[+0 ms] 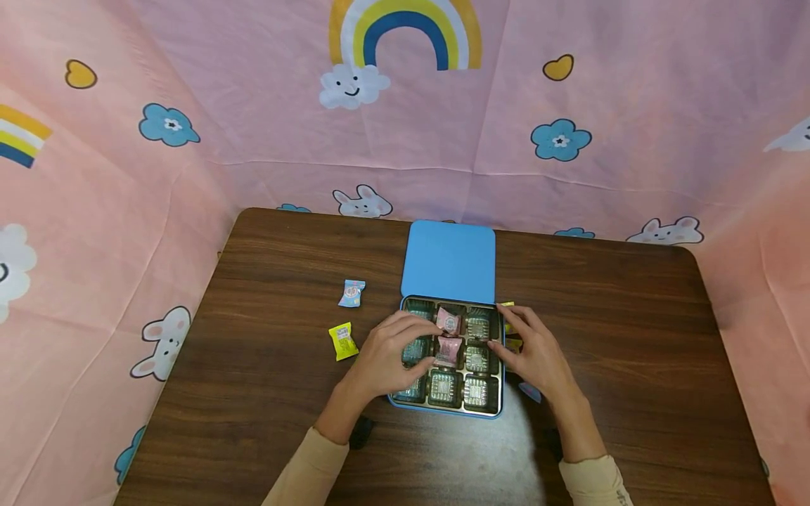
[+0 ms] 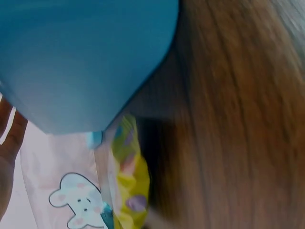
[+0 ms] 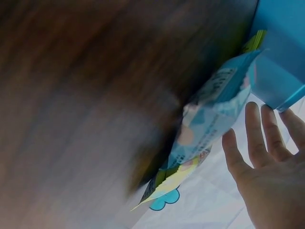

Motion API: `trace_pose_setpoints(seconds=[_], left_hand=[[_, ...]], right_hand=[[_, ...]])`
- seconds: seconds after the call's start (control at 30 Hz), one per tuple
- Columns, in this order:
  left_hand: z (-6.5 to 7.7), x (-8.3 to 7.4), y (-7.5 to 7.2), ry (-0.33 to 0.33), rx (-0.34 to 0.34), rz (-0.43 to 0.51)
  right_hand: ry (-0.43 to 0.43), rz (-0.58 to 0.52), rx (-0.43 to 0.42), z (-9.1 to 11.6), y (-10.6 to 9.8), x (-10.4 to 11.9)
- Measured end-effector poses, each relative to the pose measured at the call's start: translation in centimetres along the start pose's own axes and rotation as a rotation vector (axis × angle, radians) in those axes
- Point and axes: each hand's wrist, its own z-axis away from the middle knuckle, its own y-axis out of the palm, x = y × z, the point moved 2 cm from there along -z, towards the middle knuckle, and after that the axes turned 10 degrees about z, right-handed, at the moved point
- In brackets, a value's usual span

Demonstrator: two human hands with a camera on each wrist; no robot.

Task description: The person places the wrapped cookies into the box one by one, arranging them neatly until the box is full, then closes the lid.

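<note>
A blue tin with a compartmented tray stands with its lid folded back. One pink wrapped candy lies in the back middle compartment, and a second pink candy lies in the centre one. My left hand reaches over the tin's left side, thumb and fingertips apart beside the centre candy; whether they touch it I cannot tell. Along the right rim, my right hand rests with fingers spread. In the right wrist view its fingers look fairly straight near the tin wall.
Left of the tin lie a blue candy and a yellow candy. To its right, partly behind my right hand, are yellow candies and a blue one. A patterned cloth hangs behind the wooden table.
</note>
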Motion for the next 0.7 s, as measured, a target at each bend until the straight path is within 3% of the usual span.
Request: trace_pose_setpoints(seconds=[0.27, 0.7], left_hand=[[0.9, 1.1, -1.7, -0.035, -0.079, -0.018], [1.8, 1.7, -2.9, -0.065, -0.119, -0.042]], right_hand=[[-0.002, 0.002, -0.006, 0.0, 0.0, 0.1], [-0.004, 0.004, 0.001, 0.1, -0.2, 0.1]])
